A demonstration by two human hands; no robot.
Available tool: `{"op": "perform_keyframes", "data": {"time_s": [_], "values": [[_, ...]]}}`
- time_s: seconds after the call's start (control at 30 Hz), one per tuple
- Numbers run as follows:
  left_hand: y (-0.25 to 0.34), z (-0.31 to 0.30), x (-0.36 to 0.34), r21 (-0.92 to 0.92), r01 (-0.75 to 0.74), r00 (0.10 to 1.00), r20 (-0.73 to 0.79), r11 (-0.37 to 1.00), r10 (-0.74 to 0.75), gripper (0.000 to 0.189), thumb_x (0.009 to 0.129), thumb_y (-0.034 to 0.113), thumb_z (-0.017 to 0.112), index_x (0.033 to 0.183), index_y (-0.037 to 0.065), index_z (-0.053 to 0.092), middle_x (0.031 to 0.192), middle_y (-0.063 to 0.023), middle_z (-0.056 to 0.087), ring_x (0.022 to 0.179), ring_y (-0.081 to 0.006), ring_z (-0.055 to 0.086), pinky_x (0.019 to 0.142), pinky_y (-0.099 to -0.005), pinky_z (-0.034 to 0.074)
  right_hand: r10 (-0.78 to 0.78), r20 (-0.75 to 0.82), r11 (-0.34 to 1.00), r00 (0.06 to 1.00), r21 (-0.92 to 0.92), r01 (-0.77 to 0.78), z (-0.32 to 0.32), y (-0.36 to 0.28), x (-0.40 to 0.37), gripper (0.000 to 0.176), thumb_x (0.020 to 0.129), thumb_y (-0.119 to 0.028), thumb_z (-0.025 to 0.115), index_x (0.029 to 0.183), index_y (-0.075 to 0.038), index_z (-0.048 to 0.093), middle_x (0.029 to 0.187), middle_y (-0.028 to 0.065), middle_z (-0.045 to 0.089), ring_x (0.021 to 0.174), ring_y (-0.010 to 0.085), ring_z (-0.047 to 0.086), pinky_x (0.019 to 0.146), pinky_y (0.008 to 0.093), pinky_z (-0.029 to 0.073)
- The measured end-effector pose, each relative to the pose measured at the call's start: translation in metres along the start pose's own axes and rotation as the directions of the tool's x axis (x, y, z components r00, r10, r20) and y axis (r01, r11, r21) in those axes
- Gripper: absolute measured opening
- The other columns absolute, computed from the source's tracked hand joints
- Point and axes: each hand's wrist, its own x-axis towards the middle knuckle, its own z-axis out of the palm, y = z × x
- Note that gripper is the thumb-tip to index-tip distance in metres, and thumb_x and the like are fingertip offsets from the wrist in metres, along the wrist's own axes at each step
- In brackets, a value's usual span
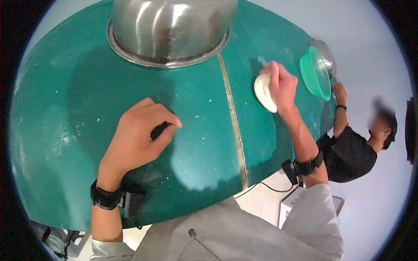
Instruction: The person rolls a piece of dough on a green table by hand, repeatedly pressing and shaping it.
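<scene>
My left hand (141, 132) hovers above the green tabletop, its thumb and forefinger tips pinched together and the other fingers curled. Nothing shows between those fingertips. On the right, a round flat piece of white dough (262, 92) lies on the table. My right hand (284, 87) is closed over the dough's upper right edge, thumb and fingers drawn together at its rim. The hand covers part of the dough, and the fingertips are slightly blurred.
A large steel pot (170, 35) stands at the back. A green plastic basin (314, 74) and a metal bowl (324, 56) sit near the right edge, by a co-worker (352, 152) in black. A pale seam (233, 117) crosses the green table (200, 169).
</scene>
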Motion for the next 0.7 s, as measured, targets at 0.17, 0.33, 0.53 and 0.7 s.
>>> {"op": "perform_keyframes", "data": {"time_s": [0.17, 0.33, 0.53, 0.7], "values": [[0.001, -0.003, 0.001, 0.023, -0.026, 1.000, -0.004, 0.999, 0.026, 0.010, 0.083, 0.003, 0.070, 0.093, 0.007, 0.071, 0.085, -0.0079, 0.069, 0.079, -0.0292, 0.060, 0.073, -0.0395, 0.050, 0.032, -0.127, 0.999, 0.991, 0.014, -0.030, -0.002, 0.013, -0.008, 0.031, 0.109, -0.020, 0.048, 0.107, -0.002, 0.074, 0.095, 0.0115, 0.078, 0.080, 0.0235, 0.075, 0.071, 0.0352, 0.057], [-0.002, -0.003, -0.002, 0.044, -0.041, 0.999, -0.005, 0.998, 0.041, 0.007, 0.086, 0.004, 0.070, 0.092, 0.007, 0.071, 0.086, -0.0077, 0.070, 0.081, -0.0283, 0.060, 0.074, -0.0389, 0.049, -0.115, -0.212, 0.993, 0.970, -0.051, 0.106, -0.011, 0.015, -0.043, 0.032, 0.109, -0.013, 0.044, 0.122, -0.002, 0.070, 0.113, 0.0142, 0.077, 0.101, 0.0237, 0.075, 0.088, 0.0351, 0.057], [-0.006, -0.003, -0.002, 0.043, -0.085, 0.996, -0.022, 0.995, 0.086, 0.009, 0.085, 0.005, 0.069, 0.093, 0.008, 0.071, 0.084, -0.0078, 0.069, 0.081, -0.0283, 0.061, 0.073, -0.0399, 0.050, -0.008, -0.215, 0.989, 0.977, 0.144, 0.040, -0.043, 0.006, -0.073, 0.035, 0.109, -0.018, 0.044, 0.114, 0.000, 0.074, 0.112, 0.0142, 0.076, 0.100, 0.0211, 0.073, 0.087, 0.0355, 0.056], [-0.001, -0.002, -0.003, 0.063, -0.042, 0.999, 0.007, 0.997, 0.041, 0.009, 0.085, 0.006, 0.069, 0.093, 0.008, 0.071, 0.084, -0.0079, 0.069, 0.081, -0.0281, 0.061, 0.073, -0.0400, 0.050, -0.126, -0.155, 0.992, 0.980, -0.033, 0.122, -0.038, -0.024, -0.047, 0.031, 0.104, -0.020, 0.049, 0.100, -0.002, 0.075, 0.088, 0.0119, 0.072, 0.085, 0.0268, 0.069, 0.084, 0.0377, 0.054]]}}
